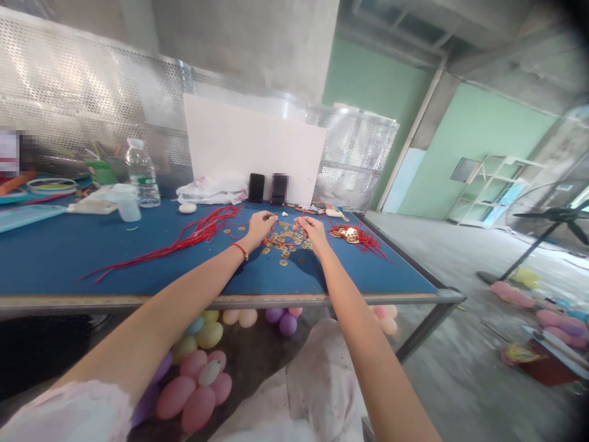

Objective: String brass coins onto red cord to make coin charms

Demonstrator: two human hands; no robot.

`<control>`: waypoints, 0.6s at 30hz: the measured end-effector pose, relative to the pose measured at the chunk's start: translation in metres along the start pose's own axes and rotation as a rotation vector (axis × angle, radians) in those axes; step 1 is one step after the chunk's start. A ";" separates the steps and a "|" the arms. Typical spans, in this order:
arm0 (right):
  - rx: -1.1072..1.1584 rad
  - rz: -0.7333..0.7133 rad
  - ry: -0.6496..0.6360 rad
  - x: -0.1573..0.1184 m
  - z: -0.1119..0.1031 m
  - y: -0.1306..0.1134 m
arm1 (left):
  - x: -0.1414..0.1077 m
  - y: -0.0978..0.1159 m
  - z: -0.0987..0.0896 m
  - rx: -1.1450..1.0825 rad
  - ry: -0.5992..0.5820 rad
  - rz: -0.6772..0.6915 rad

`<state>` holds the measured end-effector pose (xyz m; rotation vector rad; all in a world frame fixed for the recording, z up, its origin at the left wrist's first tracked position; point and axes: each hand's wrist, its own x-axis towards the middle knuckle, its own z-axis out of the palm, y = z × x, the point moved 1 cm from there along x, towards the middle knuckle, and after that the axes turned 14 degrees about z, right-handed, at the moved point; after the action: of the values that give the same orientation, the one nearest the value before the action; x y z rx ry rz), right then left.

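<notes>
My left hand (261, 227) and my right hand (313, 232) are both closed in a pinch over the table. A red cord (280, 244) hangs in a loop between them, its ends at my fingertips. Below and around the cord lie many loose gold-coloured coins (283, 262), spread on the blue tabletop. To the left of my left hand stretches a long bundle of red cords (202, 230). Right of my right hand is a pile of red cords with coins (352, 234) on them. My left wrist wears a red cord bracelet.
The blue table (151, 270) has a metal front edge. On it stand a clear bottle (140, 175), a plastic cup (127, 204), a white plastic bag (214, 191) and two dark phones (256, 187). Balloons (197, 387) lie underneath; a fan (554, 215) stands at right.
</notes>
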<state>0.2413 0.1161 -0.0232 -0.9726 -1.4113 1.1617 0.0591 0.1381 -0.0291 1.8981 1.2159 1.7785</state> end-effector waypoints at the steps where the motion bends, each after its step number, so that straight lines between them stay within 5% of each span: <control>1: -0.054 0.004 -0.011 0.000 0.001 0.001 | -0.001 0.001 0.001 0.040 -0.035 0.037; 8: -0.427 -0.061 -0.113 0.001 0.009 0.010 | -0.007 0.009 0.006 0.225 -0.195 0.251; 18: -0.501 -0.092 -0.049 0.012 0.003 0.020 | -0.010 0.014 0.008 0.275 -0.239 0.296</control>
<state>0.2357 0.1313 -0.0401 -1.2111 -1.8133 0.7794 0.0729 0.1255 -0.0283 2.4786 1.1920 1.5121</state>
